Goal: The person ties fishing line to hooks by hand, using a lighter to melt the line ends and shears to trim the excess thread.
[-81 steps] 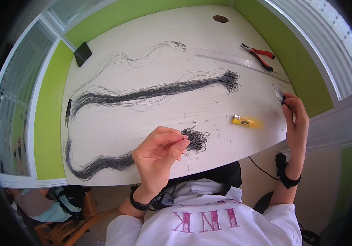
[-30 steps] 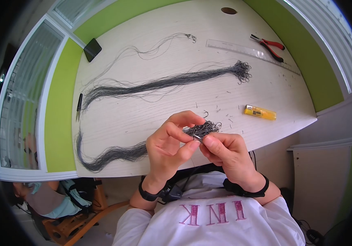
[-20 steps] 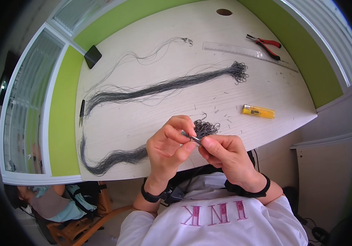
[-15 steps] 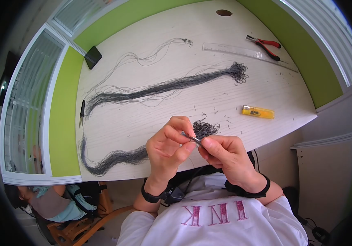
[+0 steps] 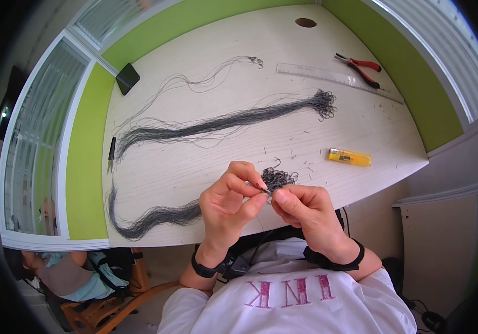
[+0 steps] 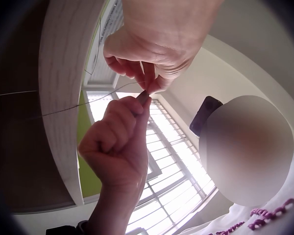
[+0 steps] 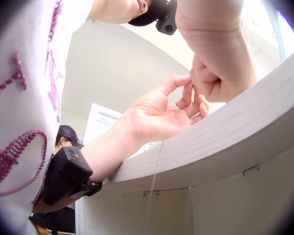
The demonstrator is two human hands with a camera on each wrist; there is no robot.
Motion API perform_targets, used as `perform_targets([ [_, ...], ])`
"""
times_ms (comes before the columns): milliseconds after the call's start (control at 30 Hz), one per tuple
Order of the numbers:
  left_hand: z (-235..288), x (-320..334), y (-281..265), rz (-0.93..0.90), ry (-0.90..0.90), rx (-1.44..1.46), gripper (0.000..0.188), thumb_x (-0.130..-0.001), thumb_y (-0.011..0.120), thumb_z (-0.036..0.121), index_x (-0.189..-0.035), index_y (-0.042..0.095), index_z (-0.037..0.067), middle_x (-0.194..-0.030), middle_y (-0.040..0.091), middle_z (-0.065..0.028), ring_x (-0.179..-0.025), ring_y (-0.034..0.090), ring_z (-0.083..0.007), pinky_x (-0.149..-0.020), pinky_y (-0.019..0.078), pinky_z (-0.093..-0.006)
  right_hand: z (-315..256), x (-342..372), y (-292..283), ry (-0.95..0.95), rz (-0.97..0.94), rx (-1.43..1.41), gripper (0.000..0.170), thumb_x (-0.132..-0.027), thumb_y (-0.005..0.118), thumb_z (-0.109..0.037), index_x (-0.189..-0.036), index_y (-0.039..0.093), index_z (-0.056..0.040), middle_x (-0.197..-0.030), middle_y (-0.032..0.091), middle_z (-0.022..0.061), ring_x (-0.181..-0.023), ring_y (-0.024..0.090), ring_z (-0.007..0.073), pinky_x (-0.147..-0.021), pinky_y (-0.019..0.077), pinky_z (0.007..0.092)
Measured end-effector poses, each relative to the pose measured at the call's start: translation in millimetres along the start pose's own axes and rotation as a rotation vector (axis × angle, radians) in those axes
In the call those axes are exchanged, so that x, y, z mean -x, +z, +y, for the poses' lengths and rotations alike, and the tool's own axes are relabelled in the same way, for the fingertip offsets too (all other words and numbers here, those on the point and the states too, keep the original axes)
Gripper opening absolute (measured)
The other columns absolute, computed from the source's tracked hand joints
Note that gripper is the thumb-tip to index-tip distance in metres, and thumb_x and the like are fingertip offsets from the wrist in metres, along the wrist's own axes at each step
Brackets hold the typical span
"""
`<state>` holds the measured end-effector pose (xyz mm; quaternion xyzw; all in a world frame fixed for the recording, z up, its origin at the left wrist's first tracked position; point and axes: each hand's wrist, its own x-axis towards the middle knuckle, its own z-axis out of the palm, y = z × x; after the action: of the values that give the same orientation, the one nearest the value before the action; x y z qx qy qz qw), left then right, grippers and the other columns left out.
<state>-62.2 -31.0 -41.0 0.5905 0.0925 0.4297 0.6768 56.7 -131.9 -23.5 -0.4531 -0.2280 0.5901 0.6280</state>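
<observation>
In the head view my left hand [image 5: 225,195] pinches a dark fishing hook [image 5: 259,186] between thumb and fingertips. Fine line [image 7: 158,161] trails down from it in the right wrist view. My right hand [image 5: 308,209] grips a small metal clipper [image 5: 268,192], its tip right at the left fingertips and mostly covered by fingers. Just behind the hands lies a cluster of hooks [image 5: 278,178], whose bundle of dark line [image 5: 161,217] runs left, partly hidden by the left hand. A second hook bundle [image 5: 216,118] stretches across mid-table. Farther back is a thin hook bunch [image 5: 256,61].
A yellow lighter [image 5: 350,157] lies right of the hands. Red-and-black pliers [image 5: 364,67] and a clear ruler [image 5: 328,75] are at the back right. Black-handled scissors [image 5: 112,153] and a flat black object [image 5: 127,78] sit left. Small clippings dot the table [image 5: 378,150].
The right hand has come from the table's right side with the clipper to the left fingertips. Over the last half second both hands have stayed almost still, and less of the clipper's silver shows.
</observation>
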Motion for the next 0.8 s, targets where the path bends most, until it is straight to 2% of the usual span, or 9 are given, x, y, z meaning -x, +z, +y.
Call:
perform_targets([
  [200, 0.4, 0.1, 0.7, 0.001, -0.010, 0.010, 0.012, -0.071, 0.061, -0.010, -0.075, 0.056, 0.001, -0.089, 0.054, -0.0094, -0.085, 0.050, -0.0157, -0.078, 0.0394, -0.0302, 2.8, -0.8, -0.3, -0.019, 0.012, 0.001, 0.031, -0.088, 0.059, -0.026, -0.069, 0.059, -0.0012, -0.062, 0.045, -0.0046, -0.057, 0.033, 0.0032, -0.049, 0.0269, 0.0189],
  [467, 0.9, -0.5, 2.1, 0.022, -0.027, 0.046, 0.013, -0.071, 0.061, -0.010, -0.074, 0.056, 0.001, -0.086, 0.053, -0.0083, -0.083, 0.049, -0.0150, -0.076, 0.0392, -0.0293, -1.7, 0.9, 2.6, 0.066, 0.001, -0.049, 0.037, -0.089, 0.056, -0.031, -0.065, 0.056, -0.0037, -0.061, 0.044, -0.0045, -0.054, 0.031, 0.0023, -0.047, 0.0225, 0.0192],
  [700, 1.1, 0.0, 0.9, 0.002, -0.027, 0.050, 0.012, -0.071, 0.060, -0.011, -0.074, 0.056, 0.000, -0.085, 0.053, -0.0081, -0.082, 0.049, -0.0149, -0.076, 0.0397, -0.0291, -0.3, 1.0, 2.3, 0.041, -0.001, -0.021, 0.037, -0.089, 0.056, -0.032, -0.065, 0.056, -0.0038, -0.060, 0.042, -0.0048, -0.053, 0.029, 0.0020, -0.046, 0.0211, 0.0192],
  [800, 1.3, -0.2, 1.0, 0.002, -0.030, 0.062, 0.012, -0.070, 0.060, -0.011, -0.074, 0.056, 0.000, -0.085, 0.053, -0.0081, -0.082, 0.049, -0.0149, -0.076, 0.0397, -0.0289, -3.3, 2.2, 1.2, 0.133, -0.030, -0.097, 0.038, -0.089, 0.056, -0.034, -0.065, 0.055, -0.0038, -0.059, 0.041, -0.0051, -0.051, 0.027, 0.0018, -0.044, 0.0192, 0.0196],
])
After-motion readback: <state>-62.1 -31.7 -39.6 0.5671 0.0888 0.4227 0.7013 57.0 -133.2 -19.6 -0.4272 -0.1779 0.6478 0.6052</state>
